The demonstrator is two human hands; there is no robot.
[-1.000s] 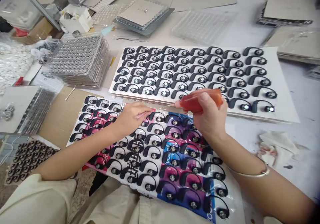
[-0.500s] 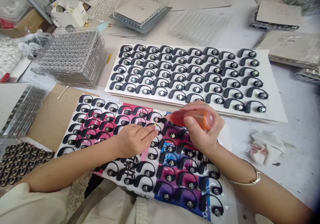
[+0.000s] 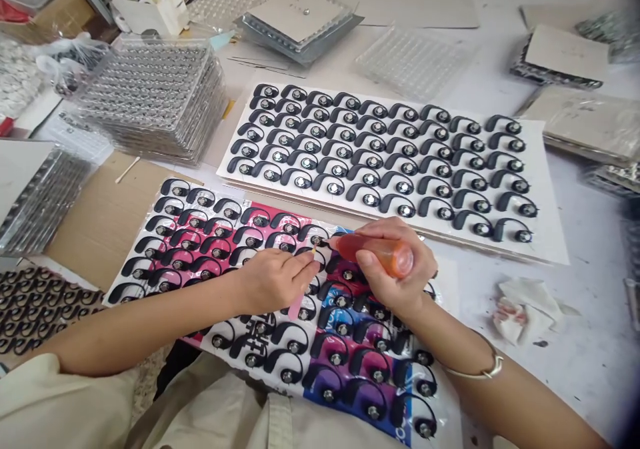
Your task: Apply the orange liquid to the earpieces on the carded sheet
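Note:
My right hand is wrapped round a squeeze bottle of orange-red liquid, tilted with its dark nozzle pointing left. The nozzle tip is at the round metallic end of a black hook-shaped piece; whether they touch I cannot tell. Close by, my left hand pinches a thin stick with a yellowish tip, mostly hidden by the fingers. Both hands are over a sheet with colourful print, which carries rows of these black hooks and lies partly on my lap.
Behind it lies a white board with more black hooks in rows. Stacked clear trays stand at the left, beside a cotton swab on cardboard. Crumpled stained tissue lies at the right. More dark hooks are at lower left.
The bottle has come slightly left and down, its nozzle now closer to the stick's tip. My left hand has barely moved. The whole view has shifted a little.

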